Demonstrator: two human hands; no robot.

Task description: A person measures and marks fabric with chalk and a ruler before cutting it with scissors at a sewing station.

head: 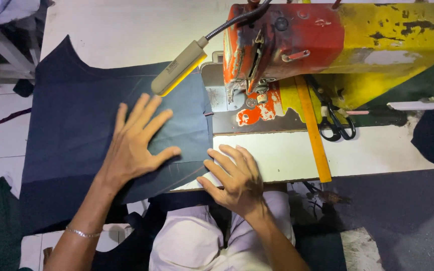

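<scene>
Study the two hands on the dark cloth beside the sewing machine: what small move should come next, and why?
Probably slide the dark cloth rightward toward the presser foot. The left hand lies flat on it with fingers spread, the right hand rests at its right edge on the white table, and that edge appears to stop just short of the foot.

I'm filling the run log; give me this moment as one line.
left hand: flat on dark fabric | right hand: at fabric's near edge | sewing machine beyond | scissors on table
</scene>
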